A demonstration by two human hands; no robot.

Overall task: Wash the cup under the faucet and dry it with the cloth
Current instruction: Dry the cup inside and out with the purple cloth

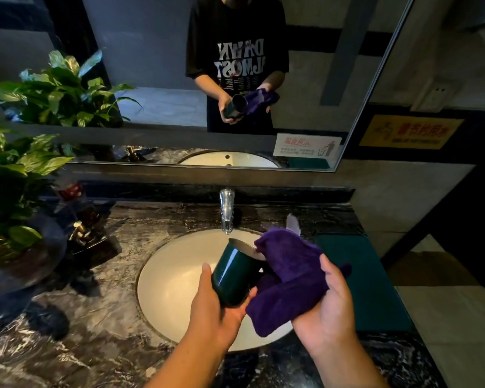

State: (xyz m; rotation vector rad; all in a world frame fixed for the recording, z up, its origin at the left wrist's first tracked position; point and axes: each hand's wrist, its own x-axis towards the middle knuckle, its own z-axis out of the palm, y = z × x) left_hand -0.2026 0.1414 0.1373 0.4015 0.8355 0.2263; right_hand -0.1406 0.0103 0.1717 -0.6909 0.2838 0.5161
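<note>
Cup: the dark green cup (234, 275) is in the air over the sink (163, 275), below and just in front of the faucet (226, 211), clear of the bench (95, 317).
Left grip: your left grip (216, 306) grasps the cup low down, thumb up its near-left wall and fingers curled under the base.
Right grip: your right grip (328, 309) is clenched round the purple cloth (289, 278), which spills over the fingers toward the cup.
Long axis: the cup runs from its base at your left palm up and away to its mouth, tipped slightly rightward, so the opening faces the cloth.
Contact: the cloth's upper fold touches the right side of the rim; a lower fold lies against the wall near the base.
Nearer hand: the right, already at the mouth.
Stage: drying, by my reading; no stream shows at the faucet.
Next move: probably push the cloth along that axis into the mouth while the left turns the cup.
Risk: a low hold on a wet wall may slip.
</note>
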